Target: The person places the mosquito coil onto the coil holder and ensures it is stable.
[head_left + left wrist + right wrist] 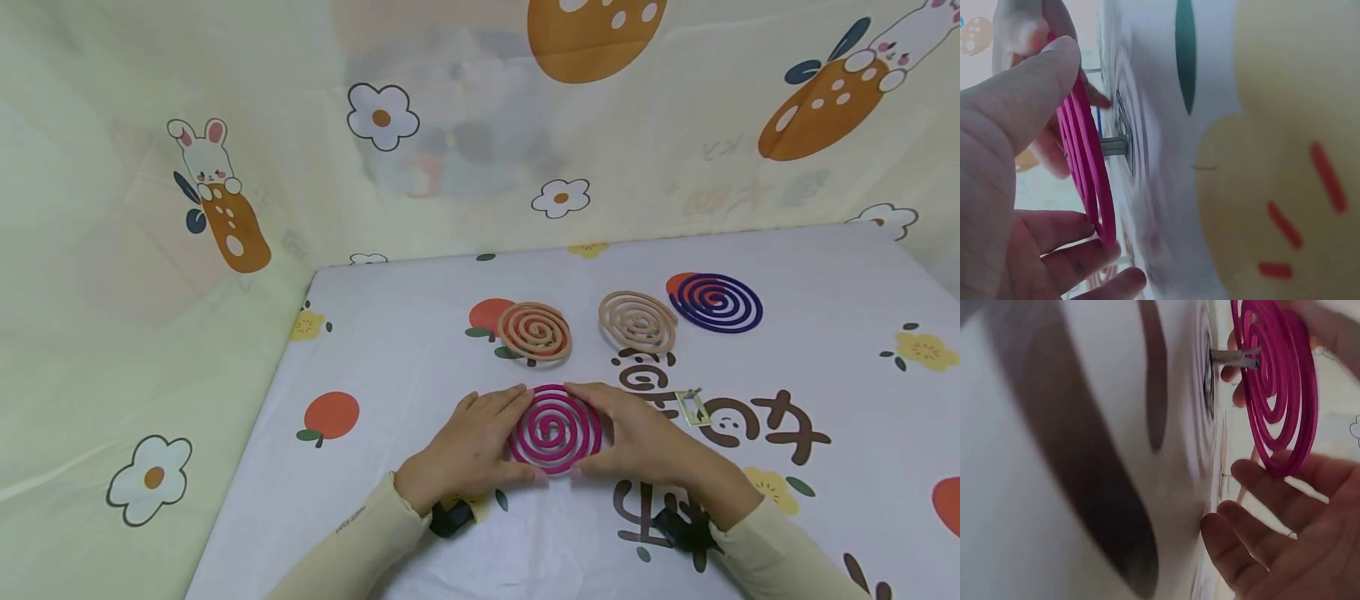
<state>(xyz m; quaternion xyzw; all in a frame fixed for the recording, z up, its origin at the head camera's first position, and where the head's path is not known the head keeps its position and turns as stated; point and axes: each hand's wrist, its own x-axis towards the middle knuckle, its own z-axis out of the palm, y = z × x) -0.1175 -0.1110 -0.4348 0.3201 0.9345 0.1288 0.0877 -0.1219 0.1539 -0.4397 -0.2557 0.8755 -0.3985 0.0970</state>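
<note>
A magenta mosquito coil (555,429) is level just above the table, between both hands. My left hand (480,442) holds its left edge, with the thumb at the near side and the fingers at the far side. On the opposite edge, my right hand (637,433) grips in the same way. Under the coil, a small metal coil stand (1116,145) rests on the cloth. Its upright prong (1235,358) reaches the coil's middle in the right wrist view; whether it is seated there I cannot tell.
Behind the hands are two tan coils, a left one (535,332) and a right one (637,322). A dark blue coil (716,303) lies farther right. Beside my right hand is another small metal stand (692,408). A printed cloth (255,500) covers the table.
</note>
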